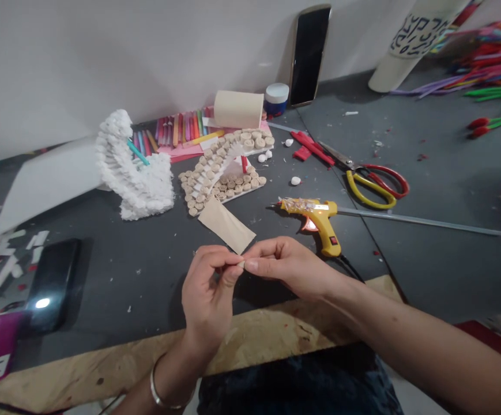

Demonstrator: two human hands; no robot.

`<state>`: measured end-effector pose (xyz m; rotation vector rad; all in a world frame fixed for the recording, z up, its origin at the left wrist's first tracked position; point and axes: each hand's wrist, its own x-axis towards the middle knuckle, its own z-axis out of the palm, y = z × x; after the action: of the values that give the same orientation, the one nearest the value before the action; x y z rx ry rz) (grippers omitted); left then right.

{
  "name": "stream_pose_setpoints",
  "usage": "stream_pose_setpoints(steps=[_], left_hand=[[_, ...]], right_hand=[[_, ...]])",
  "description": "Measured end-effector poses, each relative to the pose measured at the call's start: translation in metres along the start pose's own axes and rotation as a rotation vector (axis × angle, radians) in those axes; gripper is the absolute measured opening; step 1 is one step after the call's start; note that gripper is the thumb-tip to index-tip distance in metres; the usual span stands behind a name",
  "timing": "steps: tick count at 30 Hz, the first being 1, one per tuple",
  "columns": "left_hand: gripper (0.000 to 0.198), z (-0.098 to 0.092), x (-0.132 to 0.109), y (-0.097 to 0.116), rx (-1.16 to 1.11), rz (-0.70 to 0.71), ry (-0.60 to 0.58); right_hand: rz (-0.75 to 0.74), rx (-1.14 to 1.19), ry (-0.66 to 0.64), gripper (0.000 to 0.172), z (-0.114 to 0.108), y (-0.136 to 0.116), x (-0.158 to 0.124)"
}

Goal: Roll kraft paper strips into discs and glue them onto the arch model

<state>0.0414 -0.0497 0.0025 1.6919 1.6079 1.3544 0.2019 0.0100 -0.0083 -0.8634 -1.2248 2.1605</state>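
Observation:
My left hand and my right hand meet above the dark work mat, their fingertips pinching a small rolled piece of beige paper. The roll is mostly hidden by my fingers. Just beyond them lies a loose beige paper strip, close to but apart from my hands. A yellow hot glue gun rests on its side to the right of that strip, beyond my right hand. A metal bangle circles my left wrist.
A paper-coil model and white fringed paper model stand ahead. Red-and-yellow scissors, coloured paper strips, a black phone and a plywood board edge surround my hands.

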Motion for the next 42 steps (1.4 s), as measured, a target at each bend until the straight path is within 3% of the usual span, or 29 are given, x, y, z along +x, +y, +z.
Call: stream_pose_setpoints(steps=[6,14,17,21,28,32,36,42], left_hand=[[0.003,0.001,0.006,-0.007,-0.175,-0.045,-0.070],[0.016,-0.009,0.006,-0.010,0.142,0.175,-0.269],[0.012,-0.009,0.006,-0.010,0.197,0.211,-0.230],[0.013,-0.009,0.006,-0.010,0.096,0.266,-0.114],[0.013,-0.005,0.003,-0.007,-0.045,0.162,-0.027],[0.011,-0.003,0.004,-0.008,-0.108,0.166,-0.037],[0.011,-0.004,0.008,-0.012,-0.021,0.180,-0.130],[0.009,-0.006,0.011,-0.016,0.347,0.451,-0.177]], right_hand=[[-0.072,-0.004,0.031,0.025,-0.003,-0.002,0.000],[0.006,-0.462,0.023,0.024,-0.013,-0.014,-0.003],[0.007,-0.466,0.034,0.023,-0.014,-0.014,-0.004],[0.034,-0.275,-0.065,0.023,-0.015,-0.014,-0.003],[0.094,0.024,-0.190,0.025,-0.013,-0.011,-0.001],[0.093,0.090,-0.154,0.024,-0.010,-0.010,-0.001],[0.039,-0.107,-0.059,0.024,-0.011,-0.011,-0.002],[0.019,-0.418,0.071,0.017,-0.011,-0.009,-0.004]])
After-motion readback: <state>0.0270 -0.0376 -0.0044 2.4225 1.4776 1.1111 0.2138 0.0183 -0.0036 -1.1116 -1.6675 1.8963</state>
